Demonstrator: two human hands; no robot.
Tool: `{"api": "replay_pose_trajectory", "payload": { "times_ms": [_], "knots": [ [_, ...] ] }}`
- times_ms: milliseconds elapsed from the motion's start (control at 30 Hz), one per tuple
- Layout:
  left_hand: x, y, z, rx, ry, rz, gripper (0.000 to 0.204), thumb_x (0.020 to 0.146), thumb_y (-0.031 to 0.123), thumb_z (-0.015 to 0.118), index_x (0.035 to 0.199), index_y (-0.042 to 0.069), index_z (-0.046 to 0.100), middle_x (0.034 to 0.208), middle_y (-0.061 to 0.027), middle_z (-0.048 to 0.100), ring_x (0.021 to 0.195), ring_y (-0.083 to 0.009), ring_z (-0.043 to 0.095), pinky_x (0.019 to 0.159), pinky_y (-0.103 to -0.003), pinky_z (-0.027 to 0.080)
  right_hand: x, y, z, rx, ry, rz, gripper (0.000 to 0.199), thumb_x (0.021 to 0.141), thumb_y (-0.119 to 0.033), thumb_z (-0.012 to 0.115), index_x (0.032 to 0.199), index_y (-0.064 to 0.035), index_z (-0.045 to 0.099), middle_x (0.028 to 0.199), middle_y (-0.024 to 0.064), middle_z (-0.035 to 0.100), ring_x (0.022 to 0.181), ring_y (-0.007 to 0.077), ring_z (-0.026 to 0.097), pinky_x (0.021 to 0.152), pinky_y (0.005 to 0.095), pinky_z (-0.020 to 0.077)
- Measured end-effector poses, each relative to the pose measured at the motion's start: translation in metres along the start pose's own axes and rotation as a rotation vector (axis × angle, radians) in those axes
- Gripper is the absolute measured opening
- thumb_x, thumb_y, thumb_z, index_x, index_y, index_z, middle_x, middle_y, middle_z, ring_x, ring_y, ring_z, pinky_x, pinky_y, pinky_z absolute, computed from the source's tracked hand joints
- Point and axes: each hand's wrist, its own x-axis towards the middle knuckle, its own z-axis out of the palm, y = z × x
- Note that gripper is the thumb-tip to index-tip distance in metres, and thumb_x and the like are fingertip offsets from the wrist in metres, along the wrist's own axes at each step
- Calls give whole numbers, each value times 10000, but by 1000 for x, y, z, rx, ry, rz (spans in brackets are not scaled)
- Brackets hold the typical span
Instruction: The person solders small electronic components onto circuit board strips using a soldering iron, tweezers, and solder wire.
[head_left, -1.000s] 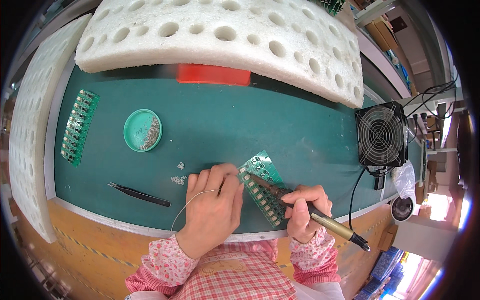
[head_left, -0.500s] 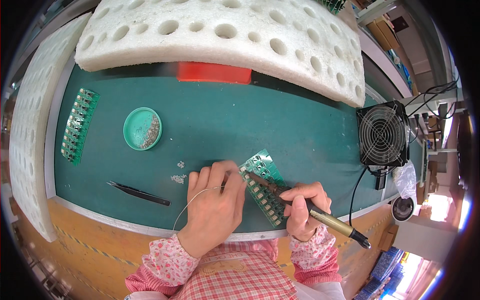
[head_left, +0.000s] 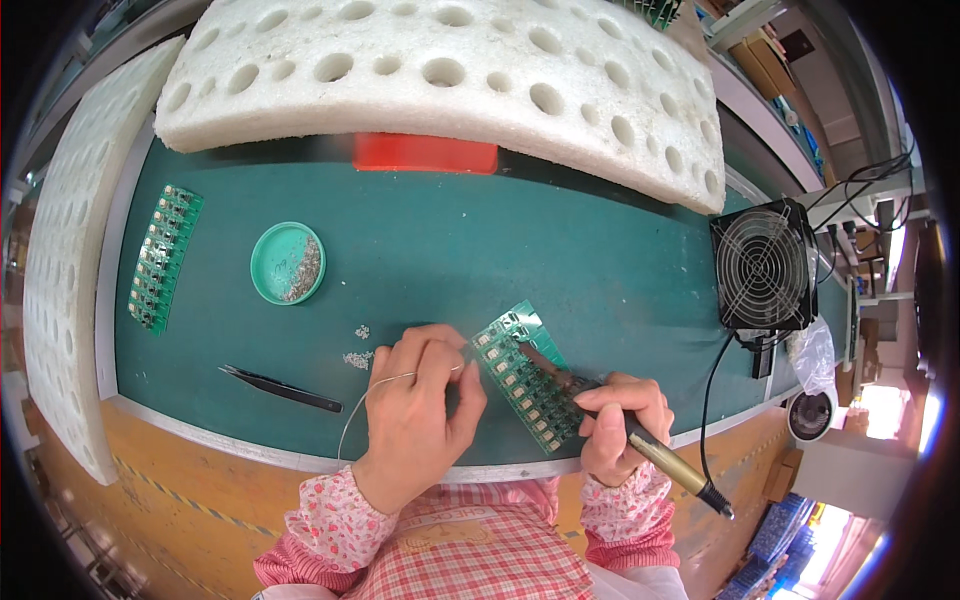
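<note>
My right hand (head_left: 622, 422) is closed around the handle of a soldering iron (head_left: 650, 445), whose tip lies over the upper part of a green circuit board (head_left: 525, 385). That board rests tilted on the green work mat, with a row of small pale components along its left side. Just left of it, my left hand (head_left: 415, 405) pinches a thin strand of solder wire (head_left: 352, 425), which curves down past the wrist. The left fingertips are apart from the board. Beyond that hand lie small heaps of tiny pale parts (head_left: 357, 359).
Black tweezers (head_left: 285, 389) and a round green dish (head_left: 288, 263) of tiny parts lie to the left, with another circuit board (head_left: 165, 258) farther left. White foam blocks with holes (head_left: 440, 105) and a red tray (head_left: 425, 154) are at the back. A black fan (head_left: 763, 265) stands right.
My left hand has drawn back slightly left from the board, with its fingers curled. The soldering iron's tip has shifted right across the board. The view has moved a little.
</note>
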Motion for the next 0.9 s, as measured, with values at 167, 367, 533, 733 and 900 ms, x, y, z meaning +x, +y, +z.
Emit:
{"api": "replay_pose_trajectory", "payload": {
  "times_ms": [167,367,533,733,900],
  "knots": [
    [-2,-2,-1,-63,15,4,161,789,-42,649,873,22,526,947,-119,638,708,-265,574,678,-385,431,-23,3,-7,-209,113,-76,86,850,-44,692,931,-22,671,625,48,618,421,170,470,423,321,389],
    [-1,7,-6,-47,-63,-20,64,853,7,614,827,18,557,826,-104,643,711,-274,574,703,-395,394,-49,-12,-2,-624,-122,37,774,670,-244,906,1330,-39,559,1071,146,575,910,309,576,802,425,476],
    [-4,15,-6,68,-102,-16,255,990,121,504,809,27,657,846,-96,672,786,-296,593,759,-396,386,-47,-10,7,-548,34,137,830,655,-183,899,1373,-24,515,1117,142,606,921,289,606,799,388,479],
    [-8,42,15,-22,-119,-17,176,912,89,656,1069,10,654,880,-115,687,832,-299,624,775,-398,418,-44,-12,8,-388,134,264,881,654,-164,899,1409,-15,469,1128,128,610,939,250,623,810,383,486],
    [-12,45,27,-328,-197,-346,263,949,73,667,1187,-5,592,1025,-107,712,921,-147,656,826,-298,477,-49,-9,9,-319,176,220,893,676,-170,906,1426,-11,446,1160,138,599,976,250,627,830,387,496]
  ]
}}
